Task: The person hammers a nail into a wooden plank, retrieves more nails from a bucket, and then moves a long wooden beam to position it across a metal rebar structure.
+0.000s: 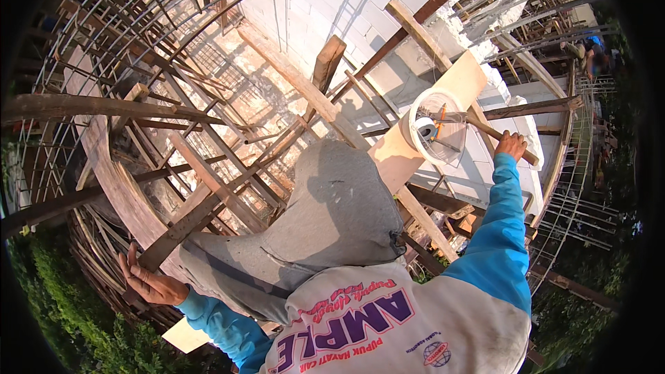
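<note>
My left hand [149,280] reaches out low on the left, fingers spread, resting against the end of a dark wooden plank [181,230] of the curved formwork. My right hand [511,144] is stretched forward at the right, its fingers curled over a thin wooden batten [485,128] that runs past a white bucket [449,156]. The bucket holds orange-handled tools and a grey roll and stands on a pale board [465,77]. Both sleeves are blue. A grey cloth [325,215] hangs in front of my chest and hides what lies under it.
Scaffold timbers [325,62] cross a white block wall [346,0]. Curved rebar cages [90,34] ring the left and top, with more rebar [582,194] at the right. Green plants [62,305] lie far below. Another person [596,59] stands at the upper right.
</note>
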{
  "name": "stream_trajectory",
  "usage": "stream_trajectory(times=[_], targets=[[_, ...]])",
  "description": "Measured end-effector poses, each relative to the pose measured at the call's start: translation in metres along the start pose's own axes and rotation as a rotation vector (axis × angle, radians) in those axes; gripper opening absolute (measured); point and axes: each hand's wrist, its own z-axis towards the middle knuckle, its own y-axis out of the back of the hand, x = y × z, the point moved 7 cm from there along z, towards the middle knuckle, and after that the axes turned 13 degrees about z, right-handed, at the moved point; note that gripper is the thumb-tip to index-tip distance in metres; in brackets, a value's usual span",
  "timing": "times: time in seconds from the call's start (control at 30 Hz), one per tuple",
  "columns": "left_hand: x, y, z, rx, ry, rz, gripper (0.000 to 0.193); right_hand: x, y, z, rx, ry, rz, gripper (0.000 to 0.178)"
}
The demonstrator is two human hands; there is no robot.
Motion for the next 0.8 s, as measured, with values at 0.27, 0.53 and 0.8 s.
stream_trajectory(times=[0.27, 0.53, 0.8], targets=[[0.004, -0.001, -0.001, 0.054, -0.028, 0.015, 0.038, -0.029, -0.01, 0.046, 0.149, -0.124, -0.077, 0.019], [-0.001, -0.009, -0.007, 0.105, 0.007, -0.03, 0.04, -0.035, -0.042, -0.016, 0.119, -0.643, 0.448, 0.036], [0.018, 0.019, 0.002, 0.001, 0.191, -0.188, 0.043, 0.014, -0.06, 0.039, -0.235, -0.664, 1.287, 0.052]])
